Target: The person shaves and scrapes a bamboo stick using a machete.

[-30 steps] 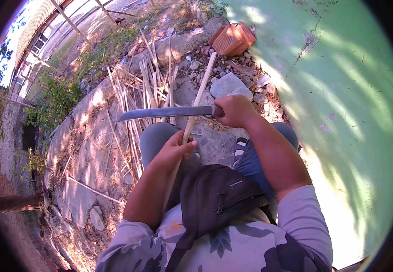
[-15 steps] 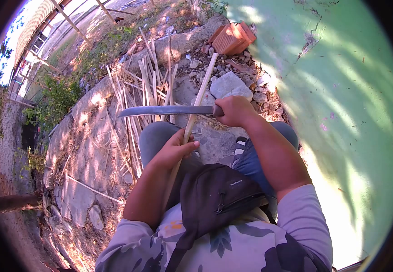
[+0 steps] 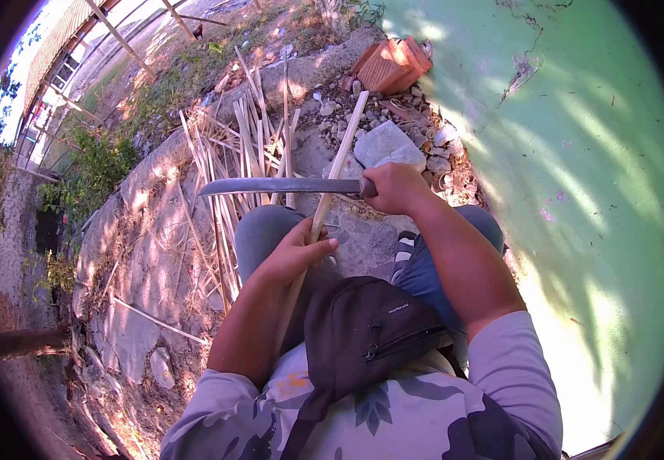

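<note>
My right hand (image 3: 395, 189) is closed round the handle of a machete (image 3: 286, 186), whose long blade points left and lies across a pale wooden strip (image 3: 344, 146). Whether the edge bites into the wood cannot be made out. My left hand (image 3: 300, 250) grips the same strip below the blade, thumb laid over it. The strip slants from my lap up and away, its far end near the rubble. Beyond my left knee, a loose heap of split strips (image 3: 249, 146) lies on the ground.
A whitish stone block (image 3: 390, 146) and stacked orange roof tiles (image 3: 393, 66) lie ahead to the right. A green cracked wall (image 3: 577, 153) runs along my right side. A black bag (image 3: 370, 330) rests on my lap. One thin stick (image 3: 159, 320) lies on the left.
Almost nothing differs: both hands, the machete and the strip keep nearly the same places. A small dark animal in the far background has shifted slightly.
</note>
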Demonstrator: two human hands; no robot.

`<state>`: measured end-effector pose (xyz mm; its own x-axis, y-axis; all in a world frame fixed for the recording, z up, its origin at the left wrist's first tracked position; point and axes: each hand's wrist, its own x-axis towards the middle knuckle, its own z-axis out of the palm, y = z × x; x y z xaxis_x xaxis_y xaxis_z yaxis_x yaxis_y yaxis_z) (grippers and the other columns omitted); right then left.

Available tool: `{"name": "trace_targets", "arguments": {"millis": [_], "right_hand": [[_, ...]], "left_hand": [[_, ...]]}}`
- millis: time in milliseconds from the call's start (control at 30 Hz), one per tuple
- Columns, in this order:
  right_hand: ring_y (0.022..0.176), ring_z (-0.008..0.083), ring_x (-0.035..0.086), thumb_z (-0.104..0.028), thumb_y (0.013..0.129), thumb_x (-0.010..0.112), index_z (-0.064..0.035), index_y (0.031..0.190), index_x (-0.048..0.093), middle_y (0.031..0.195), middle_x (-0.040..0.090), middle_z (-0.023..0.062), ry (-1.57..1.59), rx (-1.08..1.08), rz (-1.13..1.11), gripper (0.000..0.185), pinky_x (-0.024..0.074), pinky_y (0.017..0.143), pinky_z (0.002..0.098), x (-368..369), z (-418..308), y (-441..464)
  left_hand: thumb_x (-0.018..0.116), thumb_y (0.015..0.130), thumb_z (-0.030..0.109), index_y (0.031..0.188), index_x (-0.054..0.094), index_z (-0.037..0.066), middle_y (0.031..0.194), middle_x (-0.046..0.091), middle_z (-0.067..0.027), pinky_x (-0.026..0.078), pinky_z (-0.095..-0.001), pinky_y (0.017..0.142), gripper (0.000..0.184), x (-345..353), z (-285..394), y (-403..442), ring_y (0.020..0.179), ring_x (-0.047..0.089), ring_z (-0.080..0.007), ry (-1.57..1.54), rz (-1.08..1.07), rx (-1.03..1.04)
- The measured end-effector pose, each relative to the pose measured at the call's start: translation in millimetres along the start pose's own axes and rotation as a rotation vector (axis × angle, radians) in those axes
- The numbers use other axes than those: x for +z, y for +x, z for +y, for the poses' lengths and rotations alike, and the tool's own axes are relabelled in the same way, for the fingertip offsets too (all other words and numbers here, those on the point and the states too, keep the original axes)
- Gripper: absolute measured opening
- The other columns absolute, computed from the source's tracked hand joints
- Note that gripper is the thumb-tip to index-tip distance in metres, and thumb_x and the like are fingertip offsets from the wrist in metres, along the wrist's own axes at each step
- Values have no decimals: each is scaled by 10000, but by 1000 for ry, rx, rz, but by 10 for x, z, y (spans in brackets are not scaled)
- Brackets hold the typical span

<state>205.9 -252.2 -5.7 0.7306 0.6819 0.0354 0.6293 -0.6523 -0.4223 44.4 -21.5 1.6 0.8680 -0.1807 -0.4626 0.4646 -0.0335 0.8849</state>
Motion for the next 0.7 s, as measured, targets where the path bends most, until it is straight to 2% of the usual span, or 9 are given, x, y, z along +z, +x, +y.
{"name": "trace_targets", "arguments": {"millis": [200,300,400,700], "right_hand": [[825,348,707,-320,776,720,-137,857,680,839,717,133,-25,17,-30,204,553,743,479,-15,1,26],[824,349,708,-325,778,720,-137,858,681,840,718,136,-22,20,-31,208,554,743,480,-8,11,29],[824,347,709,-330,774,726,-138,860,684,843,719,135,-19,21,-26,214,556,745,478,-5,19,25],[827,352,705,-326,765,733,-136,871,690,848,718,141,1,41,-27,222,553,747,475,11,25,33]], "left_hand": [[766,888,327,1243,483,-4,969,548,-40,456,-263,668,562,4,-3,6,788,535,-101,-10,-6,6],[728,916,202,1144,456,33,816,504,-9,429,-241,594,393,38,29,5,668,486,-82,-50,-9,24],[767,887,328,1219,488,1,947,551,-34,446,-254,654,543,-4,-29,23,762,525,-96,-29,-16,3],[766,887,339,1210,497,10,943,559,-32,449,-258,662,534,3,-8,7,759,526,-97,1,-7,8]]}}
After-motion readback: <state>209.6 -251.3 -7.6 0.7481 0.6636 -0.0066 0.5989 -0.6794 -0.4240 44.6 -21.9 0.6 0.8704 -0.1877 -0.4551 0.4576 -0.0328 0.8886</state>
